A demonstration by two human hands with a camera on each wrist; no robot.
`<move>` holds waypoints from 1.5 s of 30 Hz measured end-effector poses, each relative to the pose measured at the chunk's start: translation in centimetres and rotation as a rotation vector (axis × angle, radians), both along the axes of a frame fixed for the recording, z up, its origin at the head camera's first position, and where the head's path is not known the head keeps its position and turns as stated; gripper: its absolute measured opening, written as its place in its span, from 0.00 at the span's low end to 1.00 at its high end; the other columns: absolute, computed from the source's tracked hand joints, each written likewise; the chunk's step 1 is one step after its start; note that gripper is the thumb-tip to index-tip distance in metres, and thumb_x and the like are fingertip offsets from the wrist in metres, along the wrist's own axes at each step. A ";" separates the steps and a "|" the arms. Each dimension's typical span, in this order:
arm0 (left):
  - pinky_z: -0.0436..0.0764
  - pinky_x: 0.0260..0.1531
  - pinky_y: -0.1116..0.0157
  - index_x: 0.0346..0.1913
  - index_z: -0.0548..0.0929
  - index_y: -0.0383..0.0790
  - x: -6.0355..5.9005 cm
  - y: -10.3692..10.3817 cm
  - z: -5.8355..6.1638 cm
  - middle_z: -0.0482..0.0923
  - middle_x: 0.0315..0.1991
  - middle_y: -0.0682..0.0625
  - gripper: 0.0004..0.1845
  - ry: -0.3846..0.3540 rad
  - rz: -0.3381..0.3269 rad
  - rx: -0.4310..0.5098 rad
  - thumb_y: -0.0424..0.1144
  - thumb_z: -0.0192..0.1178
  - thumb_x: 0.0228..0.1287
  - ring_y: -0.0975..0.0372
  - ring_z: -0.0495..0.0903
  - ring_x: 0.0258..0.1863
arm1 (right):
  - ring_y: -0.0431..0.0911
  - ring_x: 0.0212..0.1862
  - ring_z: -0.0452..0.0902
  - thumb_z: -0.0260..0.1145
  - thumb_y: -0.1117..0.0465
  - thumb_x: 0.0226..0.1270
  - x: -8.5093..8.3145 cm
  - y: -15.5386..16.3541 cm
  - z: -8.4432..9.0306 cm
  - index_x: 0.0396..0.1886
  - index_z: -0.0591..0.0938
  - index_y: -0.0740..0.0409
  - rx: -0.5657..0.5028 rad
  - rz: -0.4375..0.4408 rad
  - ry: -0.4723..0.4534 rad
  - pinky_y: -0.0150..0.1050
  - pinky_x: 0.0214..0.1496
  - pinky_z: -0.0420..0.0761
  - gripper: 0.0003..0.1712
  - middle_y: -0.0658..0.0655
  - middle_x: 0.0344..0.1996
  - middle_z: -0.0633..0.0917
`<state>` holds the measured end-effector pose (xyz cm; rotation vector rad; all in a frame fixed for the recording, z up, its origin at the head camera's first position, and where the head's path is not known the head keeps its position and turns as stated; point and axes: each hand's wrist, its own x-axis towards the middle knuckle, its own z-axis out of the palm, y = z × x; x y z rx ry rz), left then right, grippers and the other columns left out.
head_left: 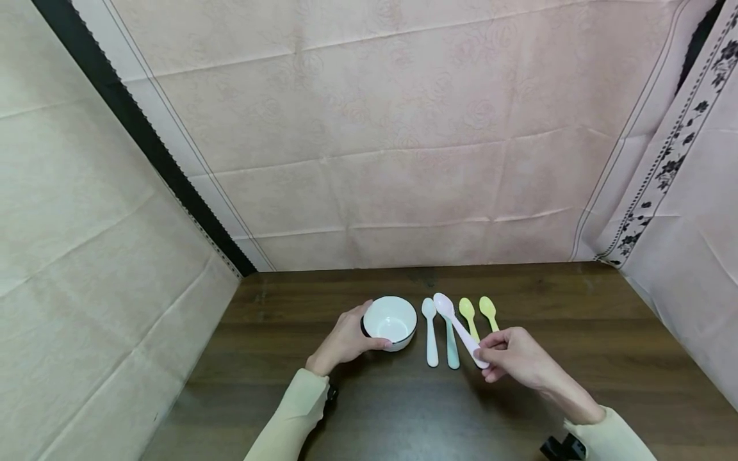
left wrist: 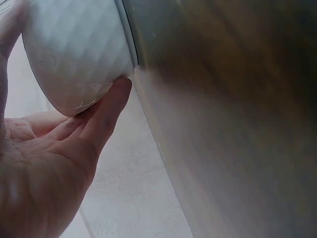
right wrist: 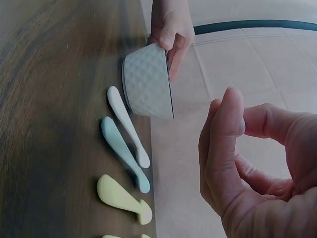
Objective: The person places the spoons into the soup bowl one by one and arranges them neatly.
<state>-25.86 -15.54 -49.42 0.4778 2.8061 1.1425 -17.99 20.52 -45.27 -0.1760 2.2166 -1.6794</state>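
My left hand (head_left: 346, 336) grips a white bowl (head_left: 391, 320) with a dark rim, thumb on the near side and fingers on the far side. The left wrist view shows the diamond-patterned wall of the bowl (left wrist: 74, 49) resting against that hand's fingers (left wrist: 106, 116). Between thumb and fingertips, my right hand (head_left: 513, 358) pinches the handle end of a pale pink spoon (head_left: 457, 325). Its head points away to the left, overlapping a teal spoon (head_left: 452, 346) in the head view. In the right wrist view the pinching hand (right wrist: 237, 163) hides the pink spoon.
A white spoon (head_left: 431, 336) lies between the bowl and the teal spoon. Two yellow spoons, the left one (head_left: 467, 310) and the right one (head_left: 488, 309), lie farther right on the dark wooden table (head_left: 392, 410). Pale cloth (head_left: 403, 160) hangs behind and along both sides.
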 end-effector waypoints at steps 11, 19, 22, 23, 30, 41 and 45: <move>0.77 0.74 0.43 0.83 0.64 0.30 0.0 -0.1 0.0 0.70 0.80 0.33 0.60 0.003 -0.003 0.002 0.55 0.84 0.57 0.42 0.75 0.77 | 0.39 0.26 0.85 0.67 0.71 0.76 -0.3 -1.6 0.0 0.48 0.84 0.81 -0.033 0.046 0.005 0.36 0.33 0.90 0.12 0.54 0.27 0.88; 0.77 0.74 0.43 0.83 0.65 0.30 0.0 -0.1 0.1 0.71 0.80 0.33 0.60 0.007 -0.011 0.005 0.55 0.85 0.57 0.42 0.75 0.77 | 0.38 0.24 0.85 0.68 0.71 0.75 -0.5 -3.0 -0.2 0.47 0.84 0.82 -0.047 0.077 0.002 0.36 0.32 0.90 0.13 0.56 0.25 0.88; 0.77 0.74 0.43 0.83 0.65 0.30 0.1 -0.1 0.1 0.71 0.80 0.33 0.59 0.012 -0.014 0.003 0.55 0.84 0.57 0.42 0.75 0.76 | 0.37 0.23 0.85 0.68 0.71 0.75 -0.6 -3.6 -0.4 0.46 0.84 0.82 -0.054 0.087 -0.002 0.35 0.32 0.89 0.12 0.55 0.24 0.88; 0.77 0.74 0.43 0.83 0.65 0.30 0.1 -0.1 0.1 0.71 0.80 0.33 0.59 0.012 -0.013 0.001 0.55 0.84 0.57 0.42 0.75 0.77 | 0.37 0.23 0.85 0.68 0.71 0.75 -0.6 -3.8 -0.5 0.46 0.84 0.82 -0.056 0.090 -0.002 0.34 0.32 0.89 0.12 0.54 0.24 0.88; 0.76 0.75 0.42 0.83 0.65 0.30 0.2 0.0 0.2 0.69 0.81 0.34 0.60 0.004 -0.003 -0.004 0.56 0.84 0.57 0.41 0.73 0.78 | 0.36 0.22 0.85 0.68 0.71 0.74 -0.7 -4.9 -0.7 0.47 0.84 0.84 -0.085 0.098 -0.008 0.34 0.32 0.89 0.14 0.54 0.23 0.88; 0.79 0.72 0.43 0.83 0.65 0.29 0.0 -0.1 0.2 0.72 0.79 0.33 0.60 0.016 -0.013 0.001 0.55 0.85 0.56 0.42 0.77 0.75 | 0.37 0.24 0.85 0.68 0.69 0.75 -1.0 -6.6 -0.9 0.47 0.85 0.81 -0.124 0.073 -0.046 0.33 0.32 0.89 0.13 0.54 0.25 0.88; 0.79 0.72 0.43 0.83 0.66 0.30 0.0 -0.1 0.0 0.72 0.79 0.33 0.59 0.010 -0.010 -0.007 0.56 0.85 0.57 0.42 0.77 0.74 | 0.37 0.24 0.84 0.68 0.69 0.75 -1.0 -7.2 -1.1 0.45 0.85 0.80 -0.134 0.063 -0.051 0.32 0.32 0.88 0.12 0.54 0.25 0.88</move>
